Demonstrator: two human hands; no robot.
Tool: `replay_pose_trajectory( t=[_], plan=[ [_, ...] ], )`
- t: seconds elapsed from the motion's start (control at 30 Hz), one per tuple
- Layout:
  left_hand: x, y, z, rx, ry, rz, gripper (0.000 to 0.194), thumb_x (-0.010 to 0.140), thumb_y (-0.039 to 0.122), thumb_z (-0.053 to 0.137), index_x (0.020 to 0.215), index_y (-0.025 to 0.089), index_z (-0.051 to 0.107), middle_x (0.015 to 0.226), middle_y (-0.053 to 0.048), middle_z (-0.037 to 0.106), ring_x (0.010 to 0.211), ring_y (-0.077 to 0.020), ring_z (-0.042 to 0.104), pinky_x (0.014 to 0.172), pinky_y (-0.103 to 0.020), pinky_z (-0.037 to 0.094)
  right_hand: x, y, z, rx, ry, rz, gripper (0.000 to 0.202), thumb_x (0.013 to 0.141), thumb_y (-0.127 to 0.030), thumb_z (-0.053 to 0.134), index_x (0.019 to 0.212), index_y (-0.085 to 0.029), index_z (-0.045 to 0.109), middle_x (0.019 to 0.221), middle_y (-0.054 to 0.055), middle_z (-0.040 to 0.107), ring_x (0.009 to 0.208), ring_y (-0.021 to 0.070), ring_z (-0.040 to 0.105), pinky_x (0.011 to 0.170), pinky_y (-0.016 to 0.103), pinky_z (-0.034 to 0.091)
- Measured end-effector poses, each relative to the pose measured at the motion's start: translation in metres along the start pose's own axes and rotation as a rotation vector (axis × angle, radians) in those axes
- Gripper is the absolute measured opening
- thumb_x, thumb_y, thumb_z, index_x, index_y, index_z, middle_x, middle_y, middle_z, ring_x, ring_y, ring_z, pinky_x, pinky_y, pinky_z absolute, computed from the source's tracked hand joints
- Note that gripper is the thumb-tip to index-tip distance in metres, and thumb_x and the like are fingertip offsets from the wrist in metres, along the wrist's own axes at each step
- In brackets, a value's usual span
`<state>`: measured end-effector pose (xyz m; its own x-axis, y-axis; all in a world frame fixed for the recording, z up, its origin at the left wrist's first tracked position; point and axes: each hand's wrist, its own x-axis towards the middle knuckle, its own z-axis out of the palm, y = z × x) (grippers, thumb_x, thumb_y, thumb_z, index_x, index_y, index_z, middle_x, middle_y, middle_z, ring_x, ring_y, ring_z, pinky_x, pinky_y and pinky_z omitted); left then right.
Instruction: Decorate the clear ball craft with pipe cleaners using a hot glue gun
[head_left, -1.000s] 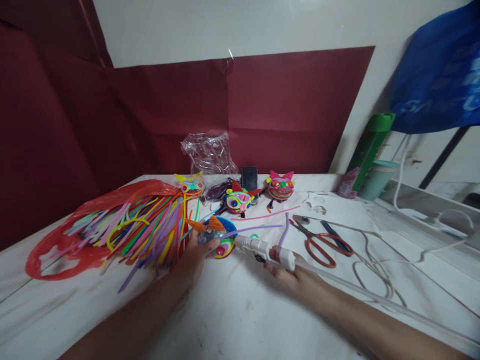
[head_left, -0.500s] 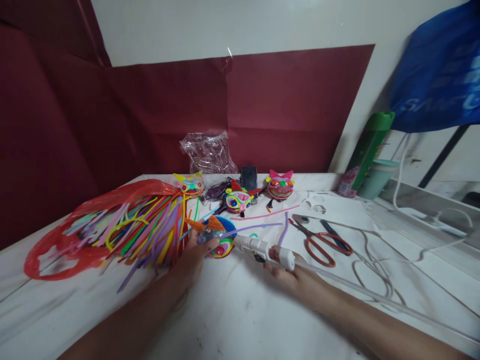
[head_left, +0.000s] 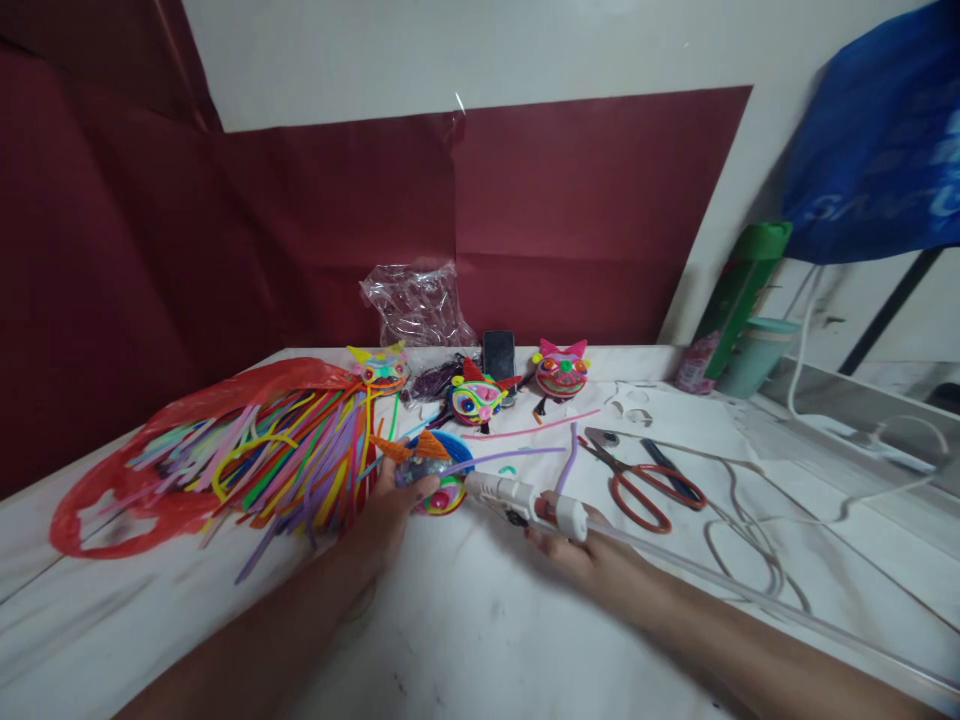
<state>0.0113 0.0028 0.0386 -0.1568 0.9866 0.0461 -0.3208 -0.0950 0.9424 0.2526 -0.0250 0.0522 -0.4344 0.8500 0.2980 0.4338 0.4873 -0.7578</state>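
Note:
My left hand holds a round blue craft head with orange ears and a red eye, its thumb across the front. A purple fuzzy stick reaches from the head out to the right. In my right hand is a white glue gun, with its nozzle at the right side of the head. A long clear glue stick runs out of the gun's back end. Whether the nozzle touches the head is too small to tell.
Behind stand three finished-looking heads: yellow-eared, red-eared and pink. Left, colorful fuzzy sticks lie on a red bag. Right are orange-handled scissors, a dark cutter, cables and a green cup.
The glue gun and my right hand have shifted very slightly to the left. My left hand keeps its hold on the blue craft head.

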Motion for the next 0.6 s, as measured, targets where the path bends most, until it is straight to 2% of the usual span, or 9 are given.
replay_pose_trajectory(
  t=[0.2, 0.4, 0.6],
  plan=[
    [-0.0006, 0.0024, 0.0023, -0.028, 0.027, -0.01, 0.064, 0.05, 0.02, 0.079, 0.111, 0.027, 0.058, 0.093, 0.0, 0.07, 0.087, -0.0206, 0.063, 0.081, -0.031, 0.047, -0.0006, 0.0043, 0.0003, 0.001, 0.018, -0.006, 0.02, 0.081, -0.029, 0.047, 0.085, -0.02, 0.065, 0.077, 0.004, 0.065, 0.073, 0.0208, 0.058, 0.063, 0.028, 0.049],
    [-0.0029, 0.0027, 0.0015, -0.013, 0.006, -0.007, 0.063, 0.056, 0.019, 0.077, 0.115, 0.025, 0.056, 0.092, 0.001, 0.069, 0.088, -0.0194, 0.063, 0.082, -0.03, 0.046, -0.0007, 0.004, -0.0001, -0.007, 0.012, -0.017, 0.02, 0.081, -0.027, 0.046, 0.084, -0.019, 0.064, 0.077, 0.004, 0.065, 0.073, 0.0203, 0.058, 0.066, 0.029, 0.05],
    [0.0006, 0.0002, -0.0006, -0.023, 0.02, -0.006, 0.068, 0.052, 0.019, 0.078, 0.115, 0.023, 0.055, 0.096, -0.002, 0.07, 0.089, -0.0203, 0.064, 0.082, -0.031, 0.047, -0.0006, 0.0053, -0.001, -0.017, 0.031, -0.02, 0.022, 0.08, -0.027, 0.046, 0.085, -0.021, 0.066, 0.079, 0.004, 0.067, 0.074, 0.0207, 0.058, 0.066, 0.028, 0.051]
  ],
)
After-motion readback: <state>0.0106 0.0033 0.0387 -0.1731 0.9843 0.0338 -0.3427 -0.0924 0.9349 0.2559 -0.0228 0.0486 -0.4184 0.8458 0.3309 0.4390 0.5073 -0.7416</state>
